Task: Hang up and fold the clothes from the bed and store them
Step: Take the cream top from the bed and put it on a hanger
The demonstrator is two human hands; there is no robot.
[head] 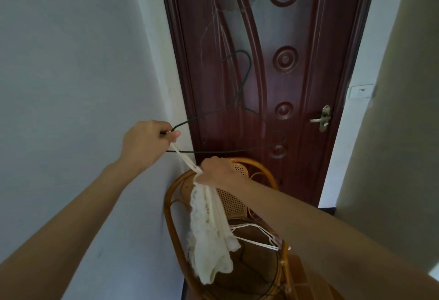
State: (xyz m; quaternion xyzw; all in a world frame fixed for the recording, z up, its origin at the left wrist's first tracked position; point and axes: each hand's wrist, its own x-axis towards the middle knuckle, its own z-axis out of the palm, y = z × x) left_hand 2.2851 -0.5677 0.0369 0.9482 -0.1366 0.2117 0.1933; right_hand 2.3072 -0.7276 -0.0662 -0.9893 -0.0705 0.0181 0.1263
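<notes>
Up front of the dark wooden door [273, 85], your left hand [145, 144] pinches the left shoulder end of the dark wire hanger [237, 107] together with one strap of the white lace garment [209, 233]. Your right hand [219, 172] sits just below and right of it, fingers curled round the bunched top of the garment. The strap runs taut between both hands, slanting up-left to down-right. The rest hangs straight down from your right hand over the rattan chair [175, 204], long axis vertical. Hanger's long axis lies roughly level, bottom bar running right from your left hand, hook pointing up toward the door. Left hand is nearer the hanger end; right is nearer the cloth. Likely next: seat the strap on that shoulder, then carry the other strap right to the far end. White hangers [259, 235] lie on the chair seat.
</notes>
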